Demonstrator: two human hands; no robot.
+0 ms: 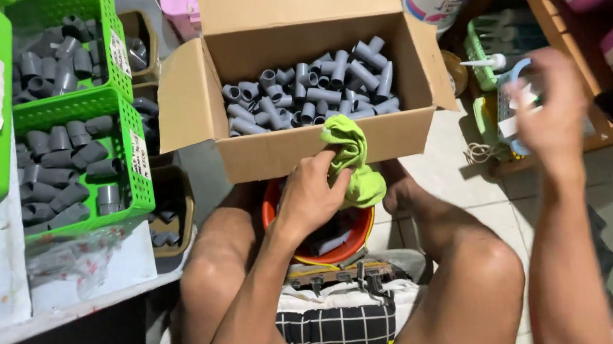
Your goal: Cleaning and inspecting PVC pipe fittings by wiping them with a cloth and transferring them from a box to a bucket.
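While the person sits on a low seat with knees apart, the left hand (pixel 314 194) is closed around a bright green cloth (pixel 355 161), bunching it just in front of the near wall of an open cardboard box (pixel 319 144). That box is well filled with grey plastic pipe fittings (pixel 313 91), elbows and tees lying loosely in a heap. Below the cloth, between the legs, an orange bucket (pixel 345 247) sits low; what it holds is mostly hidden by the hand and cloth, though something grey seems to show inside. The right hand (pixel 554 112) is raised off to the side near a shelf, blurred by motion, so I cannot tell whether it is open or gripping anything; it is close to a small light blue basket (pixel 516 108). To the left, green baskets (pixel 78 162) on a white ledge already hold similar grey fittings, sorted by kind with paper labels hung on them. As a judgement, the wiping work looks to be somewhere in its middle: the baskets are fairly full, yet the box remains heavily loaded, so many pieces are left to handle. No fitting is visibly in either hand at this moment.
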